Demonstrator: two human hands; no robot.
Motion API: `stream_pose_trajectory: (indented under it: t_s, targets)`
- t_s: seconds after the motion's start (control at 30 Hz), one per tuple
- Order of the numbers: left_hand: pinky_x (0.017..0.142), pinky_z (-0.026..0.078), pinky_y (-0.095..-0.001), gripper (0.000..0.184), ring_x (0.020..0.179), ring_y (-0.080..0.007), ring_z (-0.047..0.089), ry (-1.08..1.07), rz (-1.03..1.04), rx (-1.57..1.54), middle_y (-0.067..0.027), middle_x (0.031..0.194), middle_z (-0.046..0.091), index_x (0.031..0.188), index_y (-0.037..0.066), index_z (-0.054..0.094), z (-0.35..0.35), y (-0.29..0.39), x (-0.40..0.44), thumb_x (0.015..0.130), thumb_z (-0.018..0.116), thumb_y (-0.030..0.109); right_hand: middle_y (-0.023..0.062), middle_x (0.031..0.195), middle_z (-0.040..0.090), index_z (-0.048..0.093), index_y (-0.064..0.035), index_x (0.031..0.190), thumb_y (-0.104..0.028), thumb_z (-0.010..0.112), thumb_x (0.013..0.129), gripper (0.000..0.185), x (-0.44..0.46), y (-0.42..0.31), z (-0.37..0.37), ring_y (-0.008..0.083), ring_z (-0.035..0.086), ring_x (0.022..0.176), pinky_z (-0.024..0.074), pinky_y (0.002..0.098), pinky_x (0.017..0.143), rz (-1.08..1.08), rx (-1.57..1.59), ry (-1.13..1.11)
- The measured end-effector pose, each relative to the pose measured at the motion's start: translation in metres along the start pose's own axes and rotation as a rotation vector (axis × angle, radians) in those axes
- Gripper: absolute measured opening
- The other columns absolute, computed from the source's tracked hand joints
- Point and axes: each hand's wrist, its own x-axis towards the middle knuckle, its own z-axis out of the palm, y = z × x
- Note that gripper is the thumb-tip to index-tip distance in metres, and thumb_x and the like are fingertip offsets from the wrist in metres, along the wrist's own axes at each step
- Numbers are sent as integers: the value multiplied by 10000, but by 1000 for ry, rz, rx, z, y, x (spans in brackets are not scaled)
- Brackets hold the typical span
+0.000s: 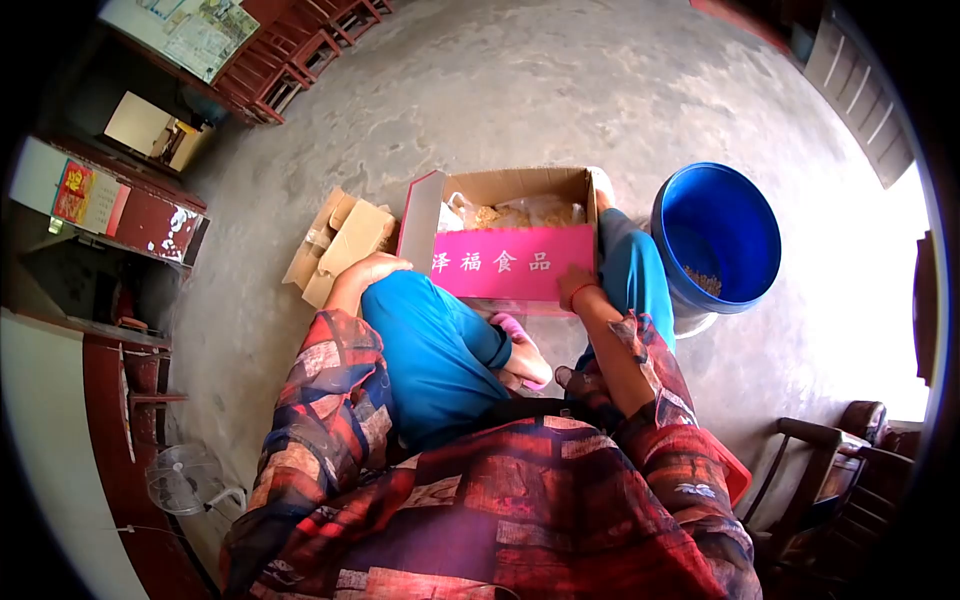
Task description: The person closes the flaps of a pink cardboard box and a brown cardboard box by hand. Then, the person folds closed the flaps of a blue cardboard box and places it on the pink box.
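A cardboard box (520,180) with a pink printed flap (500,262) stands on the floor between my legs. Inside it lie clear plastic bags (548,210) with tan, crumbly contents that I cannot make out. My right hand (577,287), with a red cord at the wrist, grips the lower right corner of the pink flap; its fingertips are partly hidden. On my left knee rests my left hand (376,268), fingers stretched out flat and holding nothing. Just beyond it are folded pieces of brown cardboard (350,235), left of the box.
To the right of the box, a blue bucket (715,235) holds a few brown bits at its bottom. Wooden chairs (285,60) line the far left wall. A fan (188,480) stands at lower left, and a dark wooden chair (820,470) at lower right.
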Motion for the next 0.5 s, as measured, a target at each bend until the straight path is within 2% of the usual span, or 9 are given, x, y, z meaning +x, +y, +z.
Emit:
stream_pose_trajectory:
  t_s: [0.3, 0.37, 0.4, 0.47, 0.5]
  targets:
    - [685, 460, -288, 284, 727, -150, 586, 211, -64, -1, -61, 816, 639, 860, 26, 656, -11, -10, -55, 762, 569, 278, 158, 1178, 489, 577, -130, 1099, -109, 613, 669, 432, 13, -5, 13, 305, 466, 1128, 424, 439, 882, 138, -56, -24]
    - [660, 460, -316, 325, 707, -187, 593, 264, -157, 82, -118, 768, 631, 804, -20, 637, -15, -19, -66, 748, 543, 285, 151, 1175, 506, 588, -133, 1089, -101, 614, 667, 424, 26, -3, 19, 289, 483, 1113, 433, 433, 870, 93, -90, -63]
    - [660, 460, -316, 325, 707, -187, 593, 270, -165, 86, -118, 768, 631, 804, -20, 637, -19, -27, -71, 748, 543, 285, 143, 1173, 523, 598, -135, 1078, -93, 614, 665, 416, 32, -4, 21, 274, 500, 1097, 443, 427, 858, 73, -121, -111]
    - [712, 462, -347, 388, 773, -245, 610, 363, -131, 383, -182, 830, 634, 844, -29, 631, -27, -45, -76, 763, 507, 329, 136, 1179, 522, 599, -134, 1078, -111, 599, 684, 395, 40, -15, 19, 267, 500, 1098, 441, 428, 857, 42, -135, -113]
    - [712, 462, -347, 388, 773, -245, 610, 357, -124, 380, -182, 830, 634, 844, -29, 631, -30, -48, -81, 763, 507, 329, 129, 1185, 522, 600, -133, 1077, -130, 584, 702, 376, 43, -23, 16, 261, 501, 1099, 439, 430, 856, 16, -157, -118]
